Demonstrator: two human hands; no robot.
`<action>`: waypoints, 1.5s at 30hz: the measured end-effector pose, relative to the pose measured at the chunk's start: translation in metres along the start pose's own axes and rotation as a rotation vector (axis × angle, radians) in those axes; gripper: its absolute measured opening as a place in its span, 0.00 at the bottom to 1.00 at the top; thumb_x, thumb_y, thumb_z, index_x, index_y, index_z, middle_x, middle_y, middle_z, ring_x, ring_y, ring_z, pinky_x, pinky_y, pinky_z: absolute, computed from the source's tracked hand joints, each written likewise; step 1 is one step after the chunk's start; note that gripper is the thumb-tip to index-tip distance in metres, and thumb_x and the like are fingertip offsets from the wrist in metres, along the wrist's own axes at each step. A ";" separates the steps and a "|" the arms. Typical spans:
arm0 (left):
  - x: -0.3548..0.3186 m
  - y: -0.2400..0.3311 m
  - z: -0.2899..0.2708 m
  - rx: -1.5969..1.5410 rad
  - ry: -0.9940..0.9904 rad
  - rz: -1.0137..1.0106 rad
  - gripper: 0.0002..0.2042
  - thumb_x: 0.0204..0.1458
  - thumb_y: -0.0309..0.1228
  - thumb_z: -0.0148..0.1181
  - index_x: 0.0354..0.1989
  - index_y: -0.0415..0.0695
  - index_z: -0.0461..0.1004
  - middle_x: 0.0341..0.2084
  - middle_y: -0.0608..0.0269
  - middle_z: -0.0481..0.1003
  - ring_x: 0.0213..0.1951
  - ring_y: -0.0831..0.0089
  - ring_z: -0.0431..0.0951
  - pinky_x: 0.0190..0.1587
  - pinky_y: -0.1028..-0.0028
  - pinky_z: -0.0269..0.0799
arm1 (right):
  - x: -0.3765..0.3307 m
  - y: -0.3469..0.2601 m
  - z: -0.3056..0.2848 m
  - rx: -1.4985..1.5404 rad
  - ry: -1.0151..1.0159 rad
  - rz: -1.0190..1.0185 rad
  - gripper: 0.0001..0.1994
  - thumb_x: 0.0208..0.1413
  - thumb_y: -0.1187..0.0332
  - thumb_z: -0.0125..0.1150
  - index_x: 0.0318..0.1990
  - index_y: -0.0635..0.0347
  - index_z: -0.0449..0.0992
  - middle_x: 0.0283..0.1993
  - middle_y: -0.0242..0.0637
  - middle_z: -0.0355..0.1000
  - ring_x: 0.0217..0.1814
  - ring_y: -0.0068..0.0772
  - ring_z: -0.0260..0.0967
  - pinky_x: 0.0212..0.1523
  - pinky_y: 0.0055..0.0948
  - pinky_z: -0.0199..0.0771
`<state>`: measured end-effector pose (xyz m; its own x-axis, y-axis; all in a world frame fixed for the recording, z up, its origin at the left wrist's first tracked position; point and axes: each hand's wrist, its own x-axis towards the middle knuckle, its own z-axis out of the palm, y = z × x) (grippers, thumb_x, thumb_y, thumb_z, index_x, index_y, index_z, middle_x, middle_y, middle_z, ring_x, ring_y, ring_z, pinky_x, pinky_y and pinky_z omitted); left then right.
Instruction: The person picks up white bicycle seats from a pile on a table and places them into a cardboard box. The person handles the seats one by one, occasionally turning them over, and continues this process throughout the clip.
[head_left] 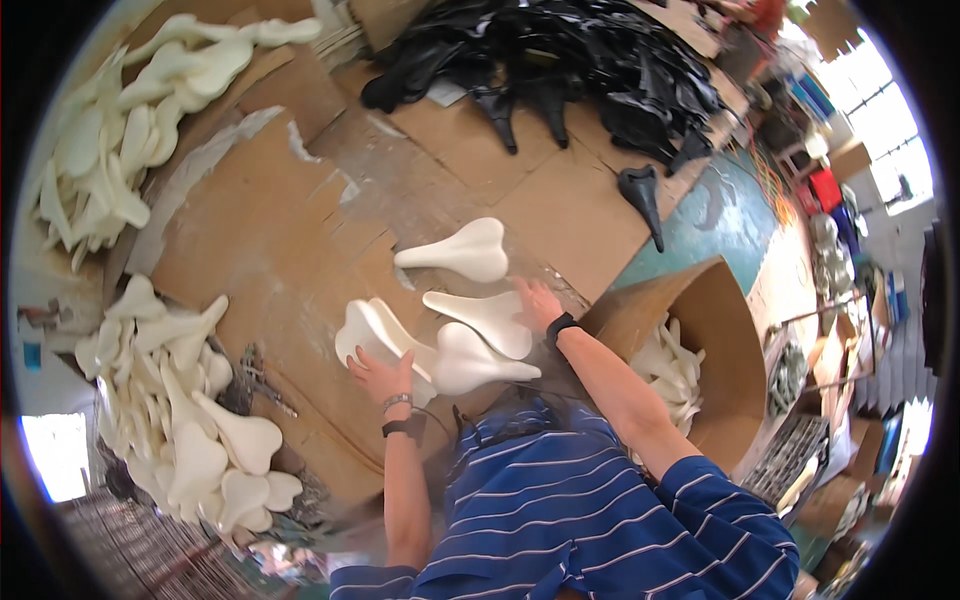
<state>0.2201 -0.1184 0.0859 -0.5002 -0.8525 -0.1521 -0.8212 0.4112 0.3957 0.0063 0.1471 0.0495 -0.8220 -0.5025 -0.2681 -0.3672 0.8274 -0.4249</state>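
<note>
Several cream-white bicycle saddle foam pads lie in front of me on the cardboard-covered table. My left hand (383, 376) is spread over the lower part of two pads that stand close together, the nearer one a saddle pad (357, 331). Fingers stretched out, my right hand (540, 304) is at the right end of another saddle pad (492, 320), whose hollow side shows. Between my hands, closest to my body, a smooth pad (470, 362) lies with its narrow tip to the right. Farther off, one more pad (465, 250) points its tip left.
White pads are heaped at the near left (190, 420) and far left (140, 120). A pile of black saddle parts (560, 60) covers the far side, with a single black saddle part (642, 200) apart from it. An open cardboard box (730, 350) at right holds more white pads.
</note>
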 end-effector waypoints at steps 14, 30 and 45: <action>0.008 -0.036 0.029 -0.445 -0.135 -0.357 0.43 0.39 0.44 0.81 0.63 0.34 0.70 0.50 0.47 0.81 0.53 0.56 0.82 0.57 0.63 0.74 | 0.092 -0.030 -0.062 0.944 -0.165 0.136 0.19 0.55 0.61 0.71 0.43 0.72 0.81 0.36 0.37 0.80 0.34 0.25 0.75 0.36 0.28 0.74; 0.023 -0.077 -0.068 -0.979 -0.496 -0.283 0.32 0.48 0.31 0.77 0.62 0.35 0.71 0.53 0.56 0.77 0.53 0.64 0.78 0.57 0.67 0.74 | -0.050 -0.012 -0.035 1.778 -0.555 0.376 0.41 0.48 0.70 0.76 0.69 0.68 0.62 0.63 0.44 0.73 0.64 0.38 0.72 0.69 0.39 0.68; -0.058 -0.008 0.005 -1.505 -1.375 -0.409 0.31 0.59 0.35 0.58 0.70 0.38 0.61 0.63 0.48 0.71 0.62 0.50 0.73 0.67 0.51 0.68 | -0.125 -0.006 -0.006 1.656 -0.414 0.316 0.15 0.57 0.66 0.65 0.53 0.53 0.80 0.53 0.27 0.76 0.58 0.24 0.69 0.63 0.28 0.67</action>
<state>0.2546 -0.0714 0.0871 -0.8062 0.2276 -0.5461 -0.4558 -0.8274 0.3281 0.1084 0.2061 0.0909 -0.5139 -0.6304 -0.5818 0.7891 -0.0815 -0.6088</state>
